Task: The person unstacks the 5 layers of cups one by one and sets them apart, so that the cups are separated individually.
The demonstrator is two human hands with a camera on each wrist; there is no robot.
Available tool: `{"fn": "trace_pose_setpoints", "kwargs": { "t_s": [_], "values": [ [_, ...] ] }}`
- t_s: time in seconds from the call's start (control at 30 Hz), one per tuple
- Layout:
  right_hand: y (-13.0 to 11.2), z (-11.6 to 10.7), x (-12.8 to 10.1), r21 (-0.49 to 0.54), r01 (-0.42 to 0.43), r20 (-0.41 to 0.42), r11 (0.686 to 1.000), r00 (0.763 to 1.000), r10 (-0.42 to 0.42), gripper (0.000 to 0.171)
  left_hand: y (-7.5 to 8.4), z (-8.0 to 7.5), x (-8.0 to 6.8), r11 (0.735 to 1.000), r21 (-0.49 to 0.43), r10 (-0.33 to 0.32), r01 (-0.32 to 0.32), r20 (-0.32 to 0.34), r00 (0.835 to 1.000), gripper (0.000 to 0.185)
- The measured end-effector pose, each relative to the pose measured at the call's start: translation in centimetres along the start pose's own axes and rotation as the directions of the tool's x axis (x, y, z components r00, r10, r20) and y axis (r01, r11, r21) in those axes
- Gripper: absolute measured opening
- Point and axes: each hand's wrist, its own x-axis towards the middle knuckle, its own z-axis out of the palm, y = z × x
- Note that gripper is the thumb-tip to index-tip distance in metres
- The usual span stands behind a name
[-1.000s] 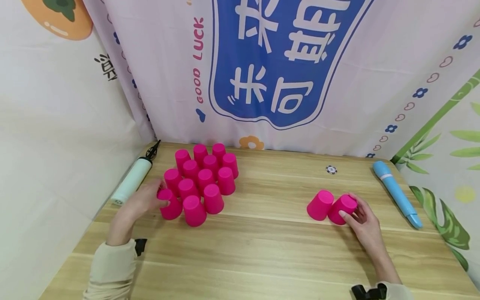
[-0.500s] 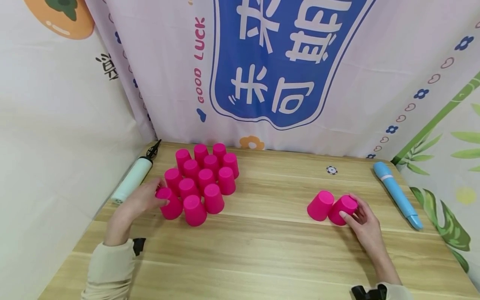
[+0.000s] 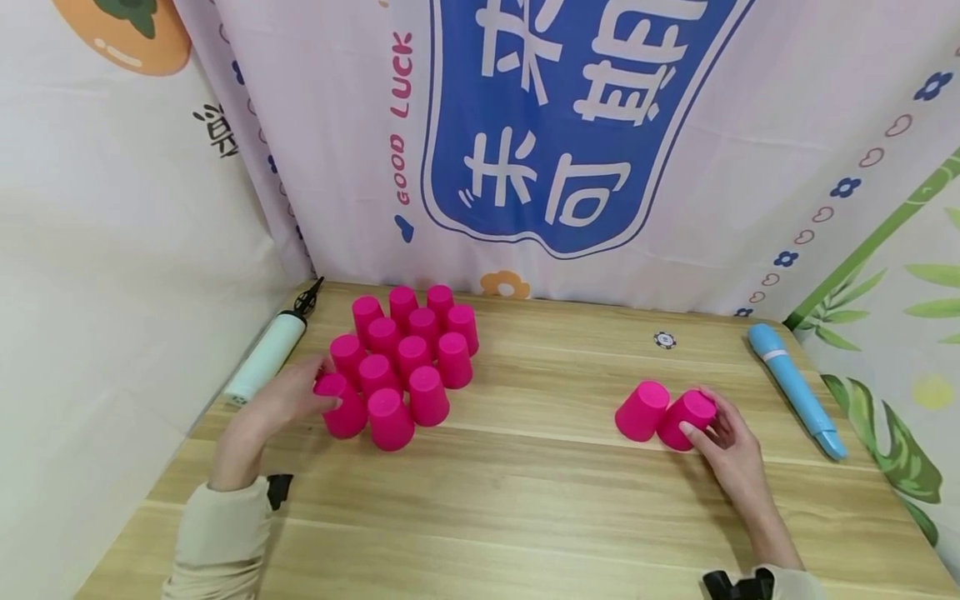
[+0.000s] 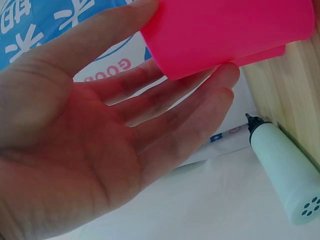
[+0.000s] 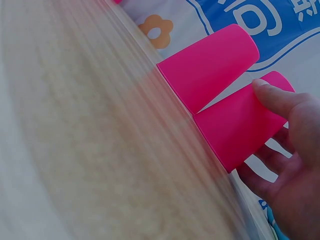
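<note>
Upside-down pink plastic cups stand in a tight cluster at the left of the wooden table. My left hand (image 3: pixel 281 398) holds the cup (image 3: pixel 345 411) at the cluster's near left corner; in the left wrist view, the thumb meets that cup (image 4: pixel 230 35) on one side and the fingers reach along the other. On the right, a pair of inverted cups stands side by side, their bases touching. My right hand (image 3: pixel 727 454) grips the right one (image 3: pixel 684 423) between thumb and fingers, while its neighbour (image 3: pixel 641 412) stands untouched. Some fingertips are hidden behind the cups.
A pale green hand pump (image 3: pixel 266 357) with a black nozzle lies left of the cluster. Toward the back right lies a small round chip (image 3: pixel 664 340), and a blue pen-shaped object (image 3: pixel 797 392) rests near the right edge. Printed cloth (image 3: pixel 337 167) hangs along the table's back.
Both hands stay on the same cups, and the cups hold their places. The head view has shifted very slightly.
</note>
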Motion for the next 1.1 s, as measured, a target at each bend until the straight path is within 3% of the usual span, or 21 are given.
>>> {"fn": "trace_pose_setpoints", "kwargs": {
  "t_s": [0.33, 0.73, 1.1],
  "values": [
    [-0.11, 0.01, -0.01, -0.002, 0.0, -0.001, 1.0, 1.0, 0.0, 0.064, 0.32, 0.51, 0.24, 0.998, 0.05, -0.037, 0.036, 0.027, 0.999, 0.056],
    [-0.1, -0.12, 0.09, -0.006, -0.001, 0.009, 1.0, 1.0, 0.001, 0.065, 0.16, 0.6, 0.27, 0.997, 0.079, -0.01, 0.008, 0.026, 1.0, 0.048],
    [-0.14, -0.11, 0.08, -0.004, -0.006, 0.012, 1.0, 1.0, 0.006, 0.065, 0.39, 0.72, 0.2, 0.996, 0.078, -0.036, 0.031, 0.063, 0.997, 0.057]
  ]
}}
